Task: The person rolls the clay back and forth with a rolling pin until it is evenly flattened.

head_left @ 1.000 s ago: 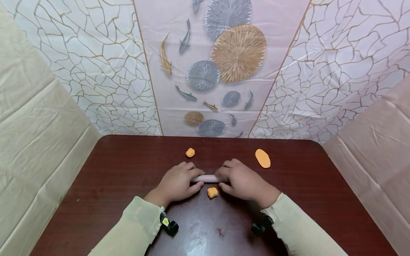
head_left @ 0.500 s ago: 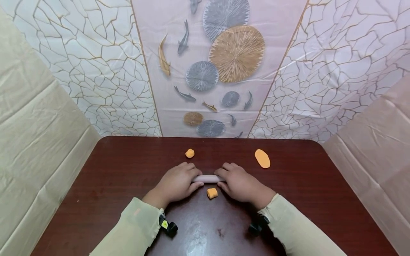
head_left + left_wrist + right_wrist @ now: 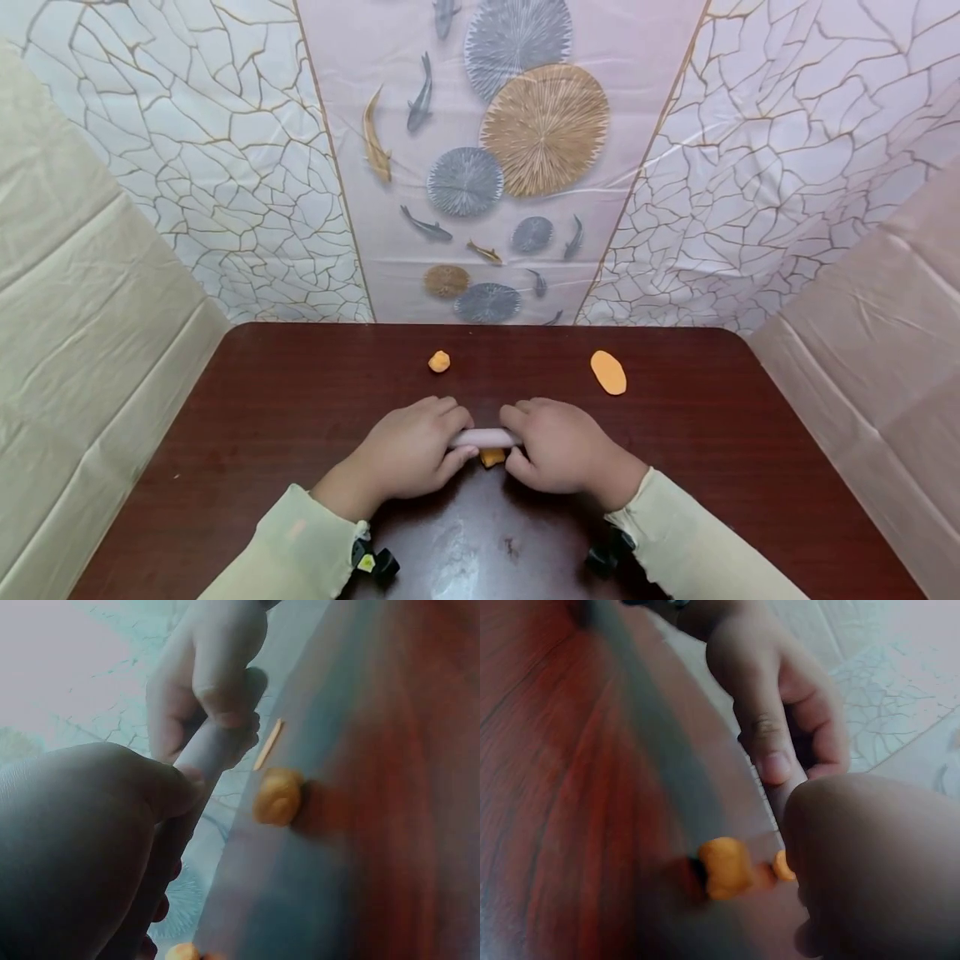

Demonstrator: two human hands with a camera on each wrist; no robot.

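Observation:
A pale pinkish rolling pin [image 3: 486, 437] is held level by both hands, one at each end. My left hand [image 3: 416, 446] has its fingers and thumb curled round the left end. On the right end, my right hand [image 3: 558, 446] grips in the same way. In the head view the rolling pin partly covers a small orange lump of soft dough [image 3: 492, 457]. Both wrist views show a gap between the pin and this lump [image 3: 277, 796] [image 3: 726, 868], so the pin is off the table. Both ends of the pin are largely hidden by the hands.
Farther back on the dark red-brown table [image 3: 300, 367] lies a second orange dough lump [image 3: 439, 362]. A flattened orange oval [image 3: 608, 372] lies at the back right. Patterned cloth [image 3: 480, 167] hangs behind the table, with beige panels at both sides.
Both hands have brought the rolling pin up and toward the person, so it now overlaps the nearer dough lump in view. The head view has shifted slightly. The orange pieces stay in place.

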